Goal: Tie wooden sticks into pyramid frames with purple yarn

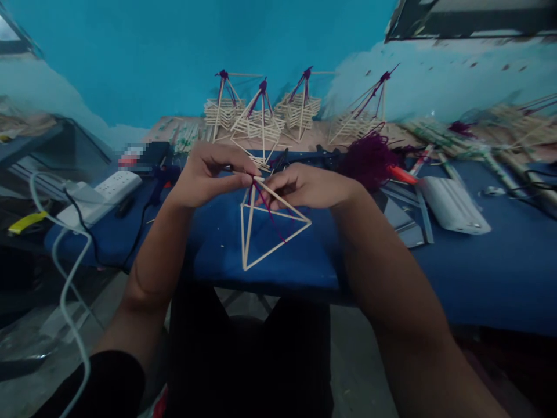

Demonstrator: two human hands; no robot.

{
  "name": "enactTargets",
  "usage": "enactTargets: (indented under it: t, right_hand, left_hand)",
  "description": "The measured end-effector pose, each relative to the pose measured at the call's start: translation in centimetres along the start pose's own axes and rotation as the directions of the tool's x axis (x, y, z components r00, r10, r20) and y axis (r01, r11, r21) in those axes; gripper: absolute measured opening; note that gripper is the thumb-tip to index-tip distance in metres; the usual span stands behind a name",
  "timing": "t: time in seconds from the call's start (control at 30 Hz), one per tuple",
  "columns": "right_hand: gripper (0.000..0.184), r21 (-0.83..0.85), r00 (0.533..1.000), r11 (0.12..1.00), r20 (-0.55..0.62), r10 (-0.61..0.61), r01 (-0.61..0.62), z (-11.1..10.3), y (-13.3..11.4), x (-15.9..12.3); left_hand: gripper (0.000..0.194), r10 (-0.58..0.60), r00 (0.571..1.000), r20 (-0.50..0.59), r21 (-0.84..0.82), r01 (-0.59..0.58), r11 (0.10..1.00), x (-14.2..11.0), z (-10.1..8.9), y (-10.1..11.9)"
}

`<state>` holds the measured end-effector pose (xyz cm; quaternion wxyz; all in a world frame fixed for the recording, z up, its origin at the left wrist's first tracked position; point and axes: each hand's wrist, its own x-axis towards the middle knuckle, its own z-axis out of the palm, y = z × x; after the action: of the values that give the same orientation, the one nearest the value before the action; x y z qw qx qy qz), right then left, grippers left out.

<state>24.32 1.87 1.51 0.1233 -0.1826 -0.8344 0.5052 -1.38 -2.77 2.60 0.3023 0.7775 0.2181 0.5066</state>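
A pyramid frame of thin wooden sticks [278, 247] hangs tilted above the blue tabletop, its triangular base toward me. My left hand [217, 171] pinches the frame's peak between thumb and fingers, where the sticks meet. Purple yarn [277, 227] runs from that peak down through the frame and across a base stick. Behind the near sticks, the fingers of my right hand [300, 186] are curled together at the yarn just below the peak. The sticks partly cover these fingertips.
Several finished-looking stick pyramids [263, 116] with purple tops stand at the back. A purple yarn heap [368, 157] lies at right, near a white power bank-like box [455, 204]. At left are a white power strip [117, 187], cables and a dark blue glue gun [165, 177].
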Motion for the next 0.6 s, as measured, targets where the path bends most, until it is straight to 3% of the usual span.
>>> enactTargets:
  t: [0.07,0.13,0.23,0.37,0.47,0.6]
  right_hand:
    - [0.035,0.081,0.984,0.997,0.177,-0.012,-0.003,0.1,1.2,0.7]
    - [0.042,0.130,0.962,0.991,0.267,-0.054,0.019,0.5,2.0,1.4]
    - [0.049,0.191,0.931,0.978,0.333,-0.148,0.087,0.9,2.4,2.1]
    - [0.055,0.268,0.889,0.956,0.398,-0.225,0.122,1.2,2.1,1.9]
    - [0.048,0.341,0.885,0.938,0.416,-0.209,0.061,1.4,2.2,1.1]
    - [0.052,0.520,0.899,0.845,0.420,-0.123,-0.127,2.1,2.0,0.3]
  left_hand:
    - [0.031,-0.011,0.998,0.055,-0.028,0.013,1.000,0.0,0.2,0.0]
    - [0.040,-0.094,0.994,0.062,-0.035,0.096,0.995,0.0,0.3,0.1]
    - [0.052,-0.205,0.978,0.022,-0.055,0.206,0.977,-0.2,0.6,0.3]
    - [0.056,-0.236,0.971,0.036,-0.071,0.238,0.969,-0.1,0.8,0.4]
    - [0.056,-0.243,0.969,0.048,-0.076,0.247,0.966,0.0,0.7,0.2]
    - [0.056,-0.255,0.963,0.087,-0.066,0.261,0.963,-0.1,0.6,-0.1]
